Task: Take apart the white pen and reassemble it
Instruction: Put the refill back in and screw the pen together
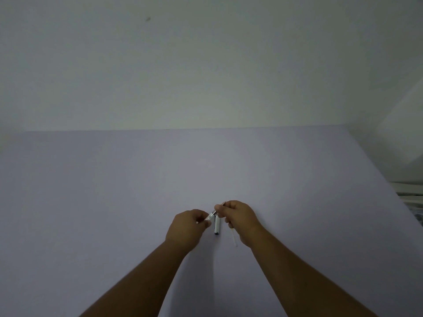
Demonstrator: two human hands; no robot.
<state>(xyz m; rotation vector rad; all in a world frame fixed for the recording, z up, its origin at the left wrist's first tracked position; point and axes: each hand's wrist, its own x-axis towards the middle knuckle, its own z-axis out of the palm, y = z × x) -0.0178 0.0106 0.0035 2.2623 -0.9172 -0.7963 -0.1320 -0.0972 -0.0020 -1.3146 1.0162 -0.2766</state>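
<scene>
My left hand [186,227] pinches a short clear-white pen piece [209,216] with a dark metal ring at its far end. My right hand [241,219] closes on the other end of that piece and also holds a thin white refill [234,236] that hangs down below its fingers. A white pen cap [217,226] with a dark open end lies on the table between the two hands. Fingers hide where the parts meet.
The pale lilac table [206,170] runs back to a white wall [206,65]. At the right edge, past the table's side, some white objects [409,191] show partly.
</scene>
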